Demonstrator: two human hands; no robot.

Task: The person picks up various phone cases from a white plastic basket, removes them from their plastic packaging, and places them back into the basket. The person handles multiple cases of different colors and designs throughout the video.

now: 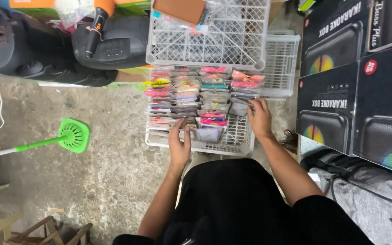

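Packets [200,97] in rows fill the white crate [243,143] at frame centre; left hand [179,144] pinches one, right hand [259,119] grips another, sorting underway, careful lifting next.

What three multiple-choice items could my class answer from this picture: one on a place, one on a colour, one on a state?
1. Where do the small clear packets lie?
A. in a white lattice crate
B. on a wooden shelf
C. in a cloth bag

2. What colour is the round head of the long-handled tool on the concrete floor?
A. red
B. green
C. blue

3. How are the two hands placed?
A. both raised in the air
B. both on the packets
C. both on the floor

Answers:
1 A, the packets stand in rows inside the white crate.
2 B, the head and the near part of its handle are bright green.
3 B, the left hand rests on the front row and the right hand on the right-hand row.
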